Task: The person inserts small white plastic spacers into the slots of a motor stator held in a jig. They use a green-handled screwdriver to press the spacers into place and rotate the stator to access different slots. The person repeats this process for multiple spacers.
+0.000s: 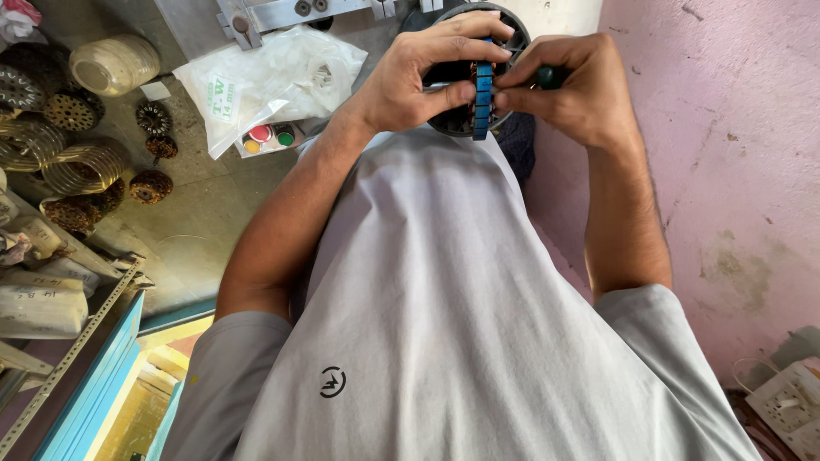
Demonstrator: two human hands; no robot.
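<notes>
My left hand (418, 72) curls over the rim of a round grey slotted core (457, 124), fingertips on top, thumb pressing a blue segmented strip (483, 98) that stands upright between both sets of fingers. My right hand (572, 90) is clenched around a green-handled tool (549, 77); only the handle's end shows beyond the knuckles, its tip hidden. Most of the core lies behind the fingers and my grey shirt (444, 299). A clear plastic bag (273, 72) lies well apart from the left fingers.
</notes>
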